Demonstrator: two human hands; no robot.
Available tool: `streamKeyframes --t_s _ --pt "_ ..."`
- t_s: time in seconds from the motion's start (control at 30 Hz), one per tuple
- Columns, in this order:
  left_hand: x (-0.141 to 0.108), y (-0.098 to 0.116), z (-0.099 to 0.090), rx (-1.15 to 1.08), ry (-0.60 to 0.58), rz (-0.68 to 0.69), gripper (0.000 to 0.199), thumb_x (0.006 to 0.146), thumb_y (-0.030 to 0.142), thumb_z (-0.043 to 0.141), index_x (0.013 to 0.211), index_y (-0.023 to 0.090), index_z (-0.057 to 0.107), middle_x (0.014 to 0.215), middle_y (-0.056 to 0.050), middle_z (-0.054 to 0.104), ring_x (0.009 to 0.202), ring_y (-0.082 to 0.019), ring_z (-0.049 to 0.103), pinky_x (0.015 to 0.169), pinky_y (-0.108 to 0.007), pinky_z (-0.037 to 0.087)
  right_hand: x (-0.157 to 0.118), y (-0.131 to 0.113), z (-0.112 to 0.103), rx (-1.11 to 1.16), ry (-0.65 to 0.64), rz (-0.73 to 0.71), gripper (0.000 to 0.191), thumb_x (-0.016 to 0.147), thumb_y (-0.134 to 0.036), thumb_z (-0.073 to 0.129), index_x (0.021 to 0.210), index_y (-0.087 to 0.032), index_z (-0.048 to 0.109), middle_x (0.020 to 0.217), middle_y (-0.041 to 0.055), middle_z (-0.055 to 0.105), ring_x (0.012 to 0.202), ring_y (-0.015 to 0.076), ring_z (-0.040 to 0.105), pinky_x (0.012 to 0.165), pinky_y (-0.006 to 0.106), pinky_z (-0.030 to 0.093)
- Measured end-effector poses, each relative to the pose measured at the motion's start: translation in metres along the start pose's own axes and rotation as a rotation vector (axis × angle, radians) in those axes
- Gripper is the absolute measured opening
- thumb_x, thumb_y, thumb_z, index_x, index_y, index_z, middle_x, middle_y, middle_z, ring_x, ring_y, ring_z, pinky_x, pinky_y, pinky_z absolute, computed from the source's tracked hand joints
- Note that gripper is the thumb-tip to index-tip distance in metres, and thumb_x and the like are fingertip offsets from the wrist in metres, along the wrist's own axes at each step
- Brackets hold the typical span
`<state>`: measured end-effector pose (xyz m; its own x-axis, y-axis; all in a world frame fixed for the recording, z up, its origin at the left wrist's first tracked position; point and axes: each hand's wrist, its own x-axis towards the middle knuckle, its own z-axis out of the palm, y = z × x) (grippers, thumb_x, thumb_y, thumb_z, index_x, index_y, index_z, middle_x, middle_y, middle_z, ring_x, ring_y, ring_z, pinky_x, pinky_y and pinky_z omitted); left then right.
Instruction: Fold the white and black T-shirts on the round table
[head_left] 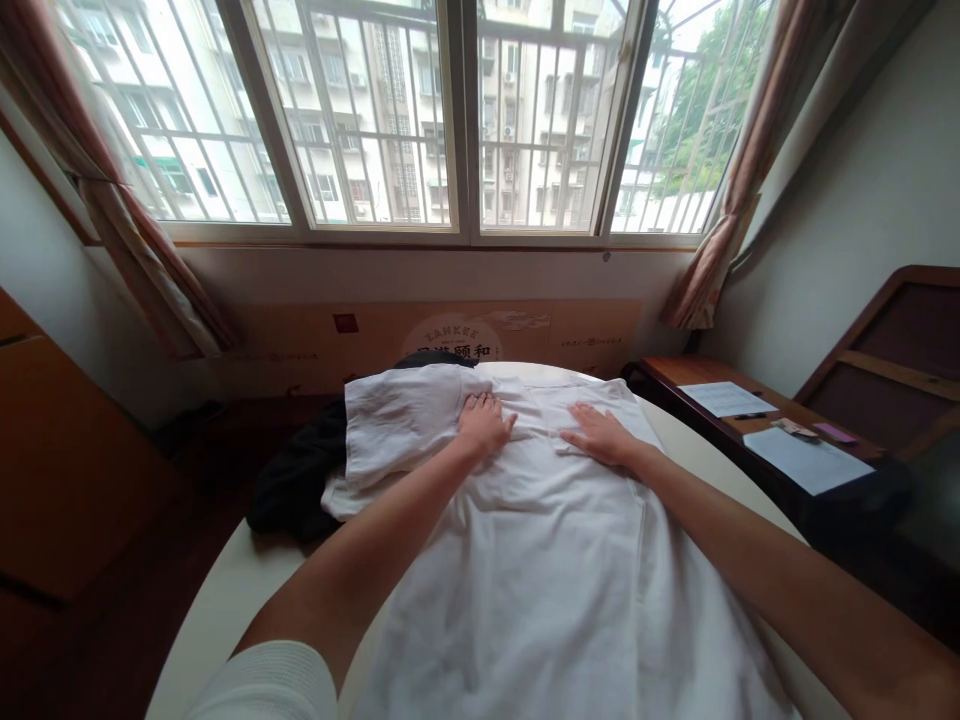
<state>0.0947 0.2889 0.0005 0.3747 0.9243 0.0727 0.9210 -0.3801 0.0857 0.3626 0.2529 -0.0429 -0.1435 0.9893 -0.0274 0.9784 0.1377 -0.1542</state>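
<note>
A white cloth garment (540, 560), wrinkled and partly folded, is spread over a round white table (199, 625) and runs down toward me. My left hand (486, 422) lies on its far part with the fingers stretched forward. To the right of it, my right hand (598, 435) rests flat on the same fabric, fingers spread and pointing left. Left of my hands, one section of white cloth (397, 420) is laid sideways. A black cloth item (292, 480) sits beneath and beside it at the table's left edge.
On the right, a brown wooden desk (720, 420) holds papers (806, 460), a pen (751, 415) and a small pink item (834, 432). A printed cardboard panel (600, 330) stands below the barred window (465, 120). Curtains (150, 260) hang on both sides.
</note>
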Motion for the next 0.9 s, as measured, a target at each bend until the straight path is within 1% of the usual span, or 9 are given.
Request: streamKeyframes --t_s 0.13,0.27,0.33,0.4,0.47,0.57,0.67,0.77,0.9 --pt "0.020 -0.005 0.008 -0.026 0.013 0.015 0.062 0.107 0.042 0.028 0.158 0.010 0.044 0.165 -0.021 0.040 0.159 -0.030 0.026 0.128 -0.052 -0.004 -0.002 -0.003 -0.004 0.012 -0.015 0.001 0.089 0.101 -0.072 0.028 0.169 -0.015 0.019 0.175 0.0153 0.014 0.162 0.0324 0.011 0.129 0.060 0.009" --pt "0.033 -0.004 0.011 -0.038 -0.006 0.002 0.070 0.103 0.047 0.036 0.160 0.008 0.039 0.169 -0.021 0.032 0.162 -0.030 0.017 0.128 -0.049 -0.011 -0.003 -0.005 -0.005 0.005 -0.032 0.004 0.091 0.101 -0.073 0.026 0.169 -0.014 0.018 0.176 0.0171 0.012 0.163 0.0323 0.010 0.128 0.060 0.009" --pt "0.035 -0.007 0.009 -0.084 -0.002 0.000 0.071 0.101 0.049 0.039 0.160 0.009 0.040 0.169 -0.019 0.033 0.162 -0.029 0.017 0.128 -0.047 -0.011 -0.003 -0.006 -0.006 0.006 -0.031 0.004 0.092 0.101 -0.073 0.026 0.169 -0.013 0.017 0.175 0.0180 0.012 0.163 0.0326 0.010 0.128 0.060 0.009" --pt "0.035 -0.007 0.006 -0.137 0.012 0.000 0.065 0.101 0.045 0.039 0.157 0.012 0.045 0.166 -0.019 0.039 0.160 -0.029 0.022 0.129 -0.049 -0.007 -0.003 -0.007 -0.007 0.011 -0.029 0.002 0.092 0.101 -0.073 0.026 0.169 -0.012 0.016 0.176 0.0182 0.011 0.163 0.0326 0.010 0.128 0.060 0.009" --pt "0.033 -0.001 0.004 -0.174 0.031 -0.008 0.057 0.100 0.039 0.041 0.148 0.010 0.054 0.160 -0.023 0.047 0.157 -0.032 0.029 0.129 -0.052 0.000 -0.004 -0.008 -0.007 0.017 -0.029 0.004 0.091 0.101 -0.072 0.026 0.169 -0.012 0.016 0.176 0.0176 0.011 0.163 0.0318 0.009 0.128 0.061 0.008" --pt "0.032 0.021 0.003 -0.264 0.055 -0.031 0.048 0.097 0.029 0.047 0.136 0.006 0.061 0.148 -0.028 0.057 0.145 -0.038 0.046 0.125 -0.054 0.019 -0.006 -0.012 -0.008 0.026 -0.027 0.003 0.091 0.101 -0.072 0.026 0.169 -0.012 0.016 0.175 0.0171 0.012 0.163 0.0312 0.009 0.128 0.061 0.009" --pt "0.041 0.047 0.001 -0.410 0.036 -0.039 0.048 0.095 0.030 0.052 0.137 0.008 0.058 0.137 -0.023 0.066 0.129 -0.032 0.061 0.111 -0.042 0.042 -0.008 -0.014 -0.009 0.040 -0.010 -0.001 0.091 0.101 -0.073 0.027 0.169 -0.013 0.019 0.175 0.0166 0.014 0.162 0.0327 0.012 0.128 0.061 0.011" --pt "0.055 0.061 -0.004 -0.553 0.022 -0.065 0.050 0.096 0.034 0.053 0.138 0.007 0.055 0.135 -0.020 0.067 0.122 -0.028 0.065 0.097 -0.031 0.050 -0.011 -0.012 -0.014 0.034 0.088 -0.040 0.079 0.103 -0.061 0.036 0.165 -0.013 0.032 0.171 0.0177 0.030 0.159 0.0339 0.026 0.128 0.056 0.019" --pt "0.065 0.059 -0.006 -0.672 -0.044 -0.088 0.052 0.087 0.036 0.067 0.127 0.003 0.061 0.120 -0.019 0.072 0.104 -0.028 0.069 0.079 -0.028 0.053 -0.030 -0.015 -0.030 0.007 0.254 -0.119 0.054 0.098 -0.034 0.049 0.146 -0.010 0.056 0.152 0.0212 0.057 0.145 0.0331 0.048 0.123 0.048 0.031"
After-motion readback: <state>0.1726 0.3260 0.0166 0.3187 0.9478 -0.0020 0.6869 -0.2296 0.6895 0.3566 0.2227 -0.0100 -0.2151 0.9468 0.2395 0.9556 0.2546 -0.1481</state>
